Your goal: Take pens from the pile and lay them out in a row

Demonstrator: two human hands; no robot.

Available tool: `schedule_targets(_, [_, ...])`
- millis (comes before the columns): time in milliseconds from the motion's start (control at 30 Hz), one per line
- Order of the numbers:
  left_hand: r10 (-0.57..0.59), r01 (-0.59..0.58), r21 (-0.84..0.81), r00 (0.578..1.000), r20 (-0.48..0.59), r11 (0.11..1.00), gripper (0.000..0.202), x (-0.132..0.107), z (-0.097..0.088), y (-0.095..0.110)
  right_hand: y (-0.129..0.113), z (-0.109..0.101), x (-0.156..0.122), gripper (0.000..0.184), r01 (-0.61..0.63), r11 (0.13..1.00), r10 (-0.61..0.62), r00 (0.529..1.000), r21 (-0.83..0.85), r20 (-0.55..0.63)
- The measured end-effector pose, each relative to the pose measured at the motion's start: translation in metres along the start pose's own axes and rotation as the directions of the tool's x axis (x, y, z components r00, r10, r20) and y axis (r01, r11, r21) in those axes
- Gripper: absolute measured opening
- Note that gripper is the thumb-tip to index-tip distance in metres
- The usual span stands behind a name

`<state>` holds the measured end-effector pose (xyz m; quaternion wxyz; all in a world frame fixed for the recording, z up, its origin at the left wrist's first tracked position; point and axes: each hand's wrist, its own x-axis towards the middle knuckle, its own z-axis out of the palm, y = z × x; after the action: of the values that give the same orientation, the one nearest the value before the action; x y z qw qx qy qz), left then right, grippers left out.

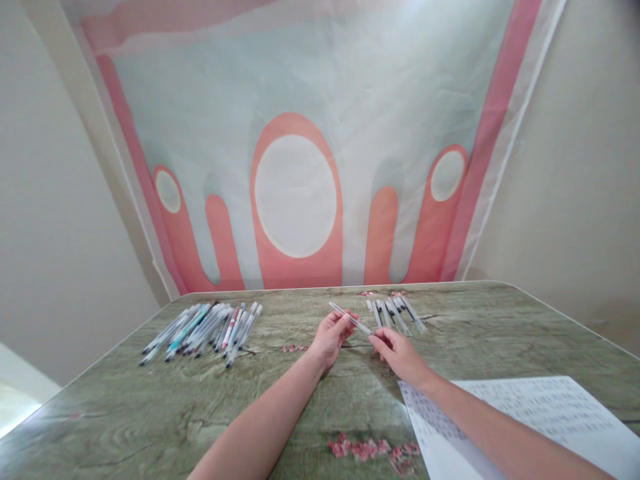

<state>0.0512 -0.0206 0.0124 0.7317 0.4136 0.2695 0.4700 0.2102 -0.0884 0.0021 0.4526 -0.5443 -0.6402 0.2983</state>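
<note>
A slim, clear-barrelled pen (354, 321) is held above the middle of the table, slanting down to the right. My left hand (332, 337) pinches it near its upper left end. At its lower right end, the fingers of my right hand (397, 353) are closed on it. Just beyond my right hand lies a small group of clear pens (395, 315), side by side. Farther left rests a larger pile of pens (205, 330), mostly clear with dark tips, with a teal one and a pink one among them.
A sheet of paper (540, 413) with rows of writing lies at the front right, partly under my right forearm. The wood-patterned table (150, 413) has printed pink flowers. Behind its far edge hangs a pink and grey cloth (295, 200) against the wall.
</note>
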Motion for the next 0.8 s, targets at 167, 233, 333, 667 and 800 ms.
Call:
schedule_targets(167, [0.004, -0.004, -0.004, 1.0, -0.006, 1.0, 0.027, 0.0011, -0.0013, -0.0006, 0.0002, -0.0003, 0.0011, 0.038, -0.056, 0.997, 0.055, 0.998, 0.06, 0.027])
schedule_targets(233, [0.004, -0.004, -0.006, 1.0, -0.004, 1.0, 0.028, 0.0013, -0.0016, -0.0005, 0.0007, 0.0, 0.0012, 0.039, -0.055, 0.997, 0.054, 0.998, 0.05, 0.03])
schedule_targets(333, [0.002, -0.002, -0.013, 1.0, -0.014, 1.0, 0.027, 0.0014, -0.001, -0.0001, 0.0007, 0.0002, 0.0008, 0.031, -0.004, 1.0, 0.004, 1.0, 0.006, -0.006])
schedule_targets(667, [0.007, -0.008, -0.026, 1.0, -0.019, 1.0, 0.026, 0.0019, -0.0003, 0.0003, 0.0045, 0.0004, 0.0023, 0.033, -0.02, 1.0, 0.02, 1.0, 0.013, 0.012])
schedule_targets(800, [0.002, -0.003, -0.03, 0.999, -0.032, 1.0, 0.026, 0.0022, 0.0005, 0.0007, 0.0017, 0.0001, 0.002, 0.033, -0.025, 0.999, 0.025, 1.0, 0.022, 0.003])
